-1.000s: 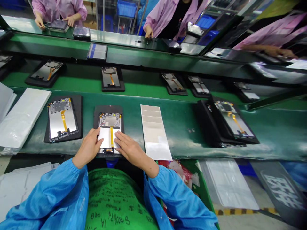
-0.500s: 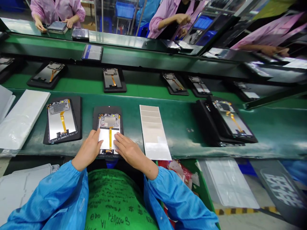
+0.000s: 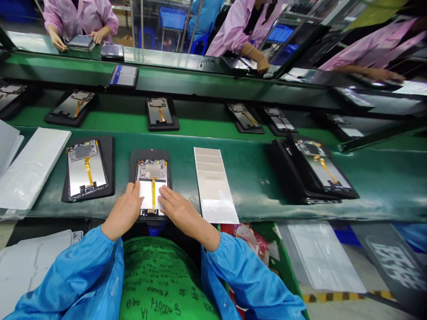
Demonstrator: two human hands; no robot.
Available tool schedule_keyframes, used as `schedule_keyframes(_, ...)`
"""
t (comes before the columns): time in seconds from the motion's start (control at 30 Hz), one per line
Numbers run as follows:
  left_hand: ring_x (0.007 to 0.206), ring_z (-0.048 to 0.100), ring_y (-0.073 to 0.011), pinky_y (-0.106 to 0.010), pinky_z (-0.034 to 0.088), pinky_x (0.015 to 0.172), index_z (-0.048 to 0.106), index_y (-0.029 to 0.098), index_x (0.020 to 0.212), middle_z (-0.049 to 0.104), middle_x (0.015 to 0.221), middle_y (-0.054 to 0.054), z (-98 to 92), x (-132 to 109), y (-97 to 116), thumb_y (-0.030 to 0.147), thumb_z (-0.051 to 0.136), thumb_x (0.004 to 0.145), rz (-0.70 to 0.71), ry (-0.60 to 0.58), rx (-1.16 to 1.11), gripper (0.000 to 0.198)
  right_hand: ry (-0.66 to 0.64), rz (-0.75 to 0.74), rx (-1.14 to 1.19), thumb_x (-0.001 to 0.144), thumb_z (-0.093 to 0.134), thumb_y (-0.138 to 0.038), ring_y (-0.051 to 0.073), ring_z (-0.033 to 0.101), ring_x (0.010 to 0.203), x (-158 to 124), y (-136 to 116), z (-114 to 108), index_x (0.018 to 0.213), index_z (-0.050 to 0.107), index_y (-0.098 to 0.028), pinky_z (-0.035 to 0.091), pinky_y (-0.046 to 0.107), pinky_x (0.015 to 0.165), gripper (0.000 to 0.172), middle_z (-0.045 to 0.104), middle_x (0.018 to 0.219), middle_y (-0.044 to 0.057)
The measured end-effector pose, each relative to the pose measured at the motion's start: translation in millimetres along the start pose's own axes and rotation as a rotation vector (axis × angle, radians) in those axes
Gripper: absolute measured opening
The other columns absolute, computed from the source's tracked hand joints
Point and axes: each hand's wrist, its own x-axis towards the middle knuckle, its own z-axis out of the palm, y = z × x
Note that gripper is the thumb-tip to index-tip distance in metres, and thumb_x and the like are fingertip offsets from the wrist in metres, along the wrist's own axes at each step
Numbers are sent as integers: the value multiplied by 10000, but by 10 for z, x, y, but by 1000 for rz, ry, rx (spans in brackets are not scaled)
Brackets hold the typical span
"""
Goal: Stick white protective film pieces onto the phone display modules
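An open phone assembly (image 3: 151,178) with a silver plate and an orange flex cable lies in a black tray (image 3: 133,160) at the near edge of the green bench. My left hand (image 3: 124,212) rests flat on the left side of its white lower panel, fingers stretched out. My right hand (image 3: 178,210) lies flat on the right side of that panel, fingers extended. Neither hand holds anything.
A second assembly in a tray (image 3: 86,171) lies to the left, and a white sheet of labels (image 3: 213,184) to the right. Stacked black trays (image 3: 313,171) sit farther right. More trays ride the green conveyor (image 3: 200,126) behind. People in pink coats work across the line.
Both hands stay pressed on the lower panel, barely shifting. The trays on the far conveyor have drifted slightly to the right.
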Motion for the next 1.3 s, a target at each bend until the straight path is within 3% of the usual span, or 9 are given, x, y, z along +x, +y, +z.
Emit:
schedule_keyframes(0.17, 852, 644, -208, -304, 516, 652, 418, 67, 1421, 544, 1119, -137, -80, -10, 47, 226, 361, 1002, -17, -61, 181, 451, 6, 14, 44, 1003, 519, -186, 289, 368, 1469, -8, 16, 32, 1320, 577, -83, 442, 489, 1155, 338, 505, 1480, 221)
schedule_keyframes(0.27, 1050, 616, -286, -384, 532, 806, 461, 115, 1418, 561, 1212, -170, -41, -55, -40, 325, 445, 990, -46, 66, 176, 477, 37, 46, 156, 1011, 506, -210, 282, 376, 1465, -71, 33, 2, 1330, 581, -108, 416, 500, 1171, 343, 473, 1513, 202)
schedule_keyframes(0.4, 1441, 322, -422, -584, 357, 1106, 444, 39, 1433, 371, 1530, -290, 227, -135, -247, 499, 502, 957, -108, 339, 53, 664, 237, 432, 354, 1030, 447, -266, 254, 549, 1318, -194, 16, -25, 1370, 559, -186, 496, 475, 1091, 367, 565, 1422, 161)
schedule_keyframes(0.53, 1526, 195, -363, -586, 169, 1216, 506, 58, 1403, 365, 1573, -253, 464, -144, -347, 497, 461, 976, -101, 375, -95, 614, 105, 598, 485, 989, 502, -278, 257, 606, 1205, -202, -37, 23, 1368, 565, -186, 505, 462, 1062, 395, 609, 1305, 142)
schedule_keyframes(0.73, 1527, 202, -356, -594, 149, 1230, 549, 62, 1347, 395, 1563, -240, 438, -164, -178, 471, 504, 945, -145, 422, -355, 575, 79, 704, 531, 909, 554, -178, 285, 520, 1297, -138, -148, 82, 1376, 539, -140, 414, 480, 1140, 469, 519, 1366, 171)
schedule_keyframes(0.9, 1332, 533, -346, -572, 408, 1123, 385, 189, 1481, 523, 1459, -191, 282, -142, 94, 538, 621, 865, -366, 429, -964, 747, 127, 692, 636, 884, 582, -176, 232, 575, 1227, -208, -103, -133, 1326, 575, -187, 488, 365, 1052, 442, 557, 1343, 120)
schedule_keyframes(1.03, 1056, 703, -300, -543, 535, 987, 316, 299, 1525, 685, 1225, -110, -21, 551, 354, 512, 765, 761, -351, 310, -1306, 912, 204, 601, 575, 900, 631, -283, 210, 637, 1115, -141, 560, -603, 1372, 557, -226, 553, 306, 895, 482, 624, 1295, 93)
schedule_keyframes(1.17, 1027, 710, -245, -453, 573, 936, 288, 240, 1524, 675, 1225, -143, -262, 1933, 987, 388, 681, 859, -154, 325, -1382, 787, 192, 838, 12, 967, 560, -259, 223, 582, 1240, -118, 1827, -1240, 1424, 504, -169, 491, 344, 1024, 470, 606, 1362, 134)
schedule_keyframes(1.3, 1199, 627, -223, -417, 500, 1034, 258, 133, 1500, 583, 1345, -217, -157, 3371, 1742, 278, 552, 932, -124, 350, -1144, 656, 127, 1075, -235, 983, 533, -197, 296, 515, 1316, -208, 3147, -1706, 1399, 497, -59, 430, 441, 1091, 439, 517, 1416, 248)
